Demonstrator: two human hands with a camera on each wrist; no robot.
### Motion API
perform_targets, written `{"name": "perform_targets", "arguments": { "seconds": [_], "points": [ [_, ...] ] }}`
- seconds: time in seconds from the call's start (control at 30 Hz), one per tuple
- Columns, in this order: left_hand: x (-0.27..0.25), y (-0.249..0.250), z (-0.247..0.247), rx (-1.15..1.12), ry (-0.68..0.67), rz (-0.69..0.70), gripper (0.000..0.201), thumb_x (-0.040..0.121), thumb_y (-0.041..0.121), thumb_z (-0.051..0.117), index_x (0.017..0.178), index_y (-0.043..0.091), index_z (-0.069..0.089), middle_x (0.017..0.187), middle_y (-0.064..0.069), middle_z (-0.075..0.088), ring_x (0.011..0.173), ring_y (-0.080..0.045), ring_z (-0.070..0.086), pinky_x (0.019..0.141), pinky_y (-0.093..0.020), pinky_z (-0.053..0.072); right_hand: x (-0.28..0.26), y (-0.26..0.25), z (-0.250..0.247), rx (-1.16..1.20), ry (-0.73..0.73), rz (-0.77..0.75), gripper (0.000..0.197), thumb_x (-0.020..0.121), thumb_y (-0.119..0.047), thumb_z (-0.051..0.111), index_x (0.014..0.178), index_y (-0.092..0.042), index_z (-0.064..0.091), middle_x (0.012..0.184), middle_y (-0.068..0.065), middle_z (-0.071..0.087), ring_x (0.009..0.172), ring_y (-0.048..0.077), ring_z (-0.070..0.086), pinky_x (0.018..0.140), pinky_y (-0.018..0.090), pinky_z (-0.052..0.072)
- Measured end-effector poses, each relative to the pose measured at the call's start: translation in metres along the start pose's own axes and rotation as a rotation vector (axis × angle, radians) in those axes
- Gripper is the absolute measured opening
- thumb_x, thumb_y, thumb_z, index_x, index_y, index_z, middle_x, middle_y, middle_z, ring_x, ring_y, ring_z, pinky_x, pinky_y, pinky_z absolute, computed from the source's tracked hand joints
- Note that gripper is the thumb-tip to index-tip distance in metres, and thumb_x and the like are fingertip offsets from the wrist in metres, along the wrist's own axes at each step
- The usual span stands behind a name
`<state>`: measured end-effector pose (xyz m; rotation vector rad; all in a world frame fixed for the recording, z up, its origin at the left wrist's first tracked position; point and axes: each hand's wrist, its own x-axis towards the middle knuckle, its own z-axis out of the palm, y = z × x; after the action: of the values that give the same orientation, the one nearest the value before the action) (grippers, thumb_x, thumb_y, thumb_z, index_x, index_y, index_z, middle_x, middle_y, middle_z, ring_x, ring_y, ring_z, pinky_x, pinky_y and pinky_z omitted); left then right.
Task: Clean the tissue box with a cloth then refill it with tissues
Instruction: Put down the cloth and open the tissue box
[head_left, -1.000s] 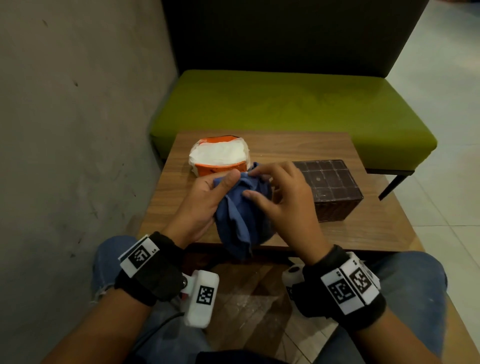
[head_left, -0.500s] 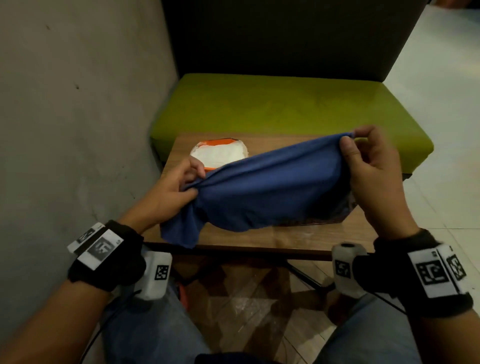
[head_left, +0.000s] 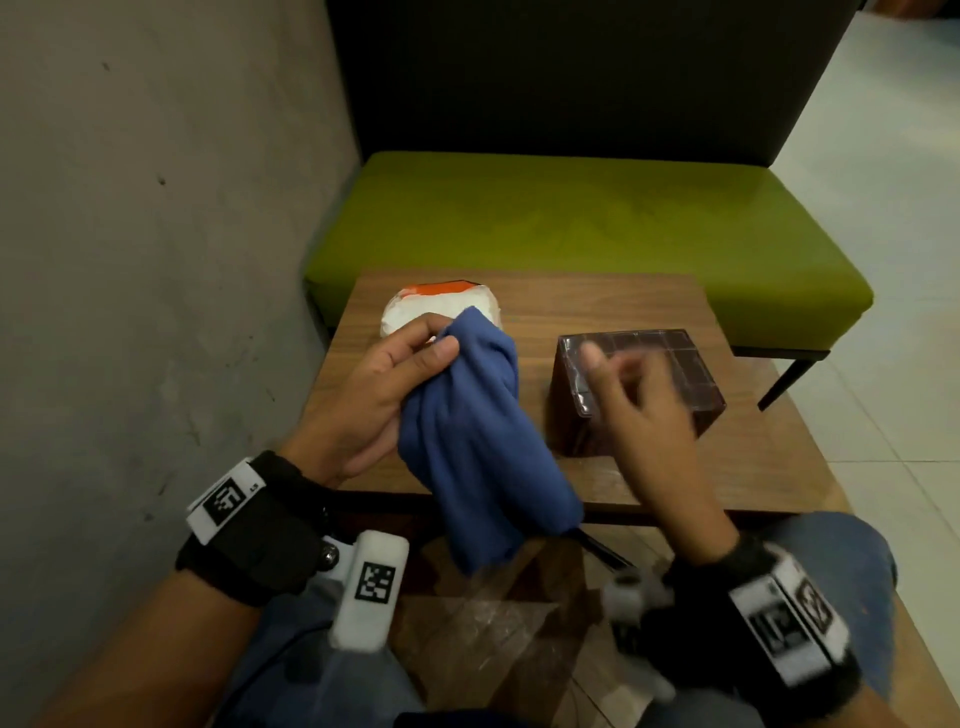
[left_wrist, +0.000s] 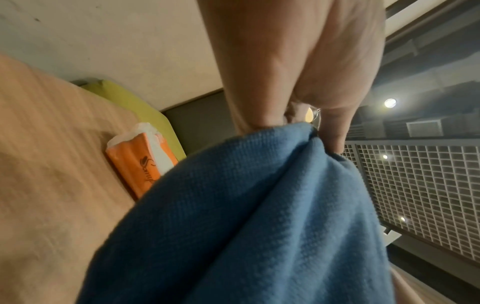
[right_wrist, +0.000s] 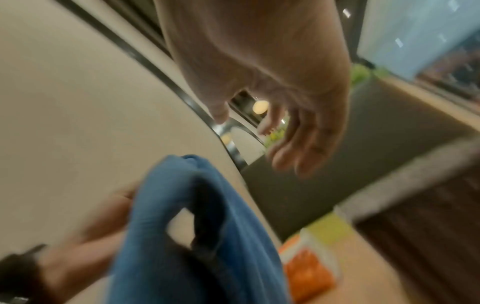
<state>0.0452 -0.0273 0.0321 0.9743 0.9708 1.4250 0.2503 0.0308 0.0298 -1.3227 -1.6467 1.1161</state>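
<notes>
My left hand (head_left: 395, 384) grips the top of a blue cloth (head_left: 478, 441), which hangs down past the table's near edge; the left wrist view shows the cloth (left_wrist: 259, 216) bunched under my fingers (left_wrist: 335, 131). My right hand (head_left: 639, 395) is blurred, fingers loosely spread and empty, hovering in front of the dark brown tissue box (head_left: 670, 358) on the right of the wooden table (head_left: 649, 483). An orange and white tissue pack (head_left: 436, 306) lies at the table's far left, partly behind the cloth. The right wrist view shows the right hand (right_wrist: 285, 133) open beside the cloth (right_wrist: 207, 236).
A green bench seat (head_left: 571, 223) with a dark backrest stands just behind the table. A grey concrete wall (head_left: 156, 260) runs along the left. My knees in jeans (head_left: 841, 561) are under the table's near edge. Pale floor tiles (head_left: 883, 260) lie to the right.
The cloth was stretched wide between both hands; my right hand has let go and moved toward the box. The cloth now hangs bunched from my left hand alone.
</notes>
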Motion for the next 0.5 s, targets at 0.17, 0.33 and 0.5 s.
{"name": "perform_targets", "arguments": {
  "seconds": [0.17, 0.33, 0.5],
  "points": [
    [-0.001, -0.007, 0.003, -0.04, -0.001, -0.011, 0.026, 0.087, 0.019, 0.062, 0.107, 0.006, 0.05, 0.096, -0.009, 0.061, 0.088, -0.011, 0.061, 0.078, -0.019, 0.051, -0.026, 0.018, 0.021, 0.425, -0.768, 0.653, 0.062, 0.081, -0.073, 0.032, 0.122, -0.033, 0.054, 0.114, 0.018, 0.069, 0.107, 0.031, 0.067, 0.092, 0.046, 0.051],
    [-0.008, -0.009, -0.009, 0.083, 0.151, 0.082, 0.044, 0.08, 0.017, 0.072, 0.117, 0.019, 0.047, 0.108, -0.009, 0.064, 0.094, -0.013, 0.067, 0.076, -0.021, 0.055, -0.007, 0.017, 0.018, 0.537, -0.439, 0.395, 0.026, 0.092, -0.019, 0.057, 0.116, -0.013, 0.063, 0.122, 0.015, 0.064, 0.099, 0.019, 0.066, 0.076, 0.031, 0.055],
    [-0.018, -0.006, -0.035, 0.337, 0.255, 0.174, 0.038, 0.083, 0.017, 0.068, 0.118, 0.027, 0.059, 0.107, -0.004, 0.071, 0.096, -0.013, 0.068, 0.078, -0.022, 0.055, 0.009, 0.006, 0.001, 0.267, -0.374, 0.134, 0.019, 0.082, -0.012, 0.069, 0.101, -0.011, 0.07, 0.087, 0.003, 0.074, 0.069, 0.009, 0.067, 0.061, 0.022, 0.054]
  ]
}}
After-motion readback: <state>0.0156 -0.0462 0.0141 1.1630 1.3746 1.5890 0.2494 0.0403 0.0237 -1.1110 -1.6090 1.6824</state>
